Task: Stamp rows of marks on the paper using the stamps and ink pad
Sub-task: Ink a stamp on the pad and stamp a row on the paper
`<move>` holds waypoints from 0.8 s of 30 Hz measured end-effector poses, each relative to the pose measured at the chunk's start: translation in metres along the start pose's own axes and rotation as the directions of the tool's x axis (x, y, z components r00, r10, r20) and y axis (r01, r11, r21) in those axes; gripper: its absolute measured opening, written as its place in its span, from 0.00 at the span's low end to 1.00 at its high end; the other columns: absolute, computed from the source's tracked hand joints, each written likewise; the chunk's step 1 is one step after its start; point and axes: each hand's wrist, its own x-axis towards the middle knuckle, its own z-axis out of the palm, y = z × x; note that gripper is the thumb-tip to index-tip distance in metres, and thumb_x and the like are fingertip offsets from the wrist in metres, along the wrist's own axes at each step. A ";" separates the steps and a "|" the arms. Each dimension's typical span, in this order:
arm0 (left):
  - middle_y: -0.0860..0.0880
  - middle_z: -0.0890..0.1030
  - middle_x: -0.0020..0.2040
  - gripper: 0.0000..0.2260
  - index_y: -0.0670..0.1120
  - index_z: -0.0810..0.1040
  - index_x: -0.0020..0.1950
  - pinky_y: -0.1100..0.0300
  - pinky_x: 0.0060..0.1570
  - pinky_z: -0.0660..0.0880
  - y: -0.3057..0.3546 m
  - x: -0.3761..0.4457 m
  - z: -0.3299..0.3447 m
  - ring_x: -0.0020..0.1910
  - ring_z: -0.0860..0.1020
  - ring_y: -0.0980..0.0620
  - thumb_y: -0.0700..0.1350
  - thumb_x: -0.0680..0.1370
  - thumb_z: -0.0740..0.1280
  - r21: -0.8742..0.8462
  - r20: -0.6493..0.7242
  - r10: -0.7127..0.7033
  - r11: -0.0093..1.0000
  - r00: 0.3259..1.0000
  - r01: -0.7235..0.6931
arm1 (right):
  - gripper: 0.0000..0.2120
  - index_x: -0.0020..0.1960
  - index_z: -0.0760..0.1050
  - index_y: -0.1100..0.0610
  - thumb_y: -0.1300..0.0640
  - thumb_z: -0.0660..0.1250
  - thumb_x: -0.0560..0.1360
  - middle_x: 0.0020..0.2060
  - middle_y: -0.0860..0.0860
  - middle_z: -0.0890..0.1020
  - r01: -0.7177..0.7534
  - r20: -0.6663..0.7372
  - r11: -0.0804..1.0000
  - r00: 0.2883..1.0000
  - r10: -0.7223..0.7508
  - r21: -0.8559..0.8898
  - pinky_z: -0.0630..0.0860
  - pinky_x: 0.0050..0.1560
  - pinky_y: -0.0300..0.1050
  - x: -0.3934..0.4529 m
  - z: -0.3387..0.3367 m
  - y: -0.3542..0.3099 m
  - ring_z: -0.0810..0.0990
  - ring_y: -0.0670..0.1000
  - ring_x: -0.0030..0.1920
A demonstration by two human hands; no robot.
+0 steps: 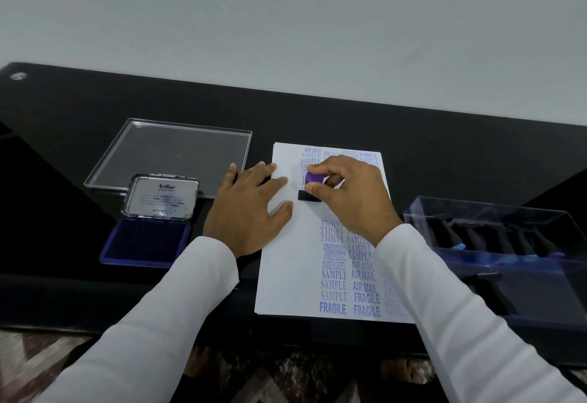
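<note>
Right hand [346,193] gripping stamp [313,186], mid-paper [286,275]

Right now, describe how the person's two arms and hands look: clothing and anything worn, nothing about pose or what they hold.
Both arms are covered by long, plain white fabric sleeves reaching the wrists, the left sleeve and right sleeve alike, without visible markings. The left hand and right hand are bare: no gloves, and no rings or watch are visible from this head view.

Purple-topped stamp [313,185], blue-printed white paper [292,275], black table [63,110]
</note>
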 end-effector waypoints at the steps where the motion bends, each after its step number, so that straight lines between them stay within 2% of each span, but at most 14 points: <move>1: 0.51 0.71 0.75 0.24 0.53 0.76 0.70 0.39 0.78 0.53 0.000 0.000 0.000 0.76 0.66 0.49 0.63 0.79 0.58 0.002 -0.001 0.000 1.000 1.000 0.000 | 0.11 0.54 0.83 0.52 0.54 0.76 0.72 0.48 0.43 0.83 0.005 0.004 1.000 1.000 -0.005 0.001 0.73 0.44 0.28 0.000 0.000 0.000 0.80 0.42 0.41; 5: 0.51 0.71 0.75 0.24 0.53 0.76 0.70 0.40 0.78 0.52 0.000 0.000 -0.001 0.76 0.66 0.49 0.63 0.79 0.58 -0.001 0.002 -0.005 1.000 1.000 0.005 | 0.09 0.53 0.83 0.51 0.54 0.76 0.72 0.46 0.43 0.82 0.003 0.013 1.000 1.000 -0.003 0.003 0.71 0.41 0.23 0.001 0.000 0.000 0.80 0.42 0.40; 12: 0.51 0.71 0.75 0.24 0.53 0.76 0.70 0.40 0.78 0.52 0.002 -0.001 -0.003 0.76 0.65 0.49 0.62 0.79 0.58 -0.007 -0.008 -0.003 1.000 1.000 0.003 | 0.13 0.58 0.83 0.51 0.53 0.74 0.74 0.50 0.45 0.83 -0.008 -0.013 1.000 1.000 0.008 0.008 0.71 0.46 0.27 0.002 0.003 0.001 0.80 0.43 0.43; 19: 0.50 0.72 0.75 0.25 0.52 0.77 0.70 0.40 0.78 0.51 0.001 -0.001 -0.003 0.76 0.66 0.49 0.62 0.79 0.58 -0.012 -0.010 -0.004 1.000 1.000 0.004 | 0.11 0.54 0.84 0.52 0.54 0.77 0.72 0.46 0.42 0.83 0.016 -0.027 0.999 1.000 -0.015 0.035 0.72 0.41 0.24 0.000 0.002 0.003 0.79 0.41 0.40; 24: 0.51 0.71 0.75 0.25 0.53 0.76 0.71 0.40 0.78 0.51 0.001 0.000 -0.003 0.76 0.65 0.49 0.63 0.79 0.57 -0.014 0.001 -0.008 1.000 1.000 0.008 | 0.12 0.56 0.83 0.50 0.52 0.76 0.73 0.47 0.40 0.81 0.002 -0.045 0.999 0.999 -0.001 0.036 0.71 0.42 0.23 -0.001 0.003 0.002 0.79 0.41 0.41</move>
